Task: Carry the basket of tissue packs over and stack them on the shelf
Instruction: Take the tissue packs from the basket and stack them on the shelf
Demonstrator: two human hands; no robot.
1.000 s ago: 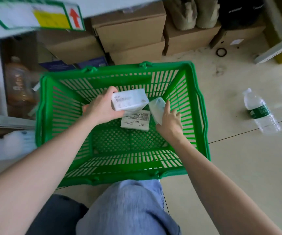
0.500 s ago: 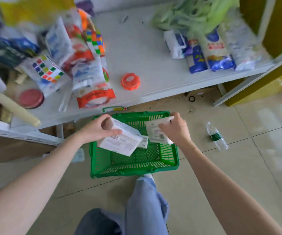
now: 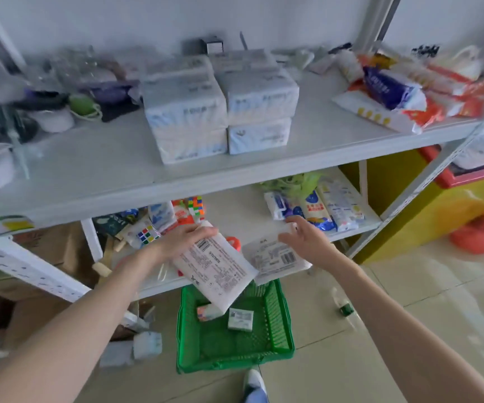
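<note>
In front of a white metal shelf unit (image 3: 235, 173), above a green plastic basket (image 3: 275, 324) on the tiled floor: two tissue packs held up, one per hand. Left hand (image 3: 182, 239), fingers curled over the top edge of a white tissue pack (image 3: 217, 271), printed underside facing the camera; barcode and dense lines of small print visible, none legible. Right hand (image 3: 307, 239), fingers and thumb gripping the far end of a second tissue pack (image 3: 275, 257), also showing a barcode and unreadable text. Both packs hang level with the front lip of the lower shelf, the left one overlapping the basket's rear rim. Basket contents: two small packs remaining, one white and green (image 3: 240, 319), one pinkish (image 3: 207, 312), partly hidden. Upper shelf: stacked tissue packs (image 3: 220, 106) at centre, two columns side by side, faint blurred print; bare shelf board in front of them and to their right. Lower shelf: colour-cube puzzles (image 3: 147, 234), blue-and-white bagged goods (image 3: 316, 210). Water bottle (image 3: 344, 305) lying on the floor right of the basket.
</note>
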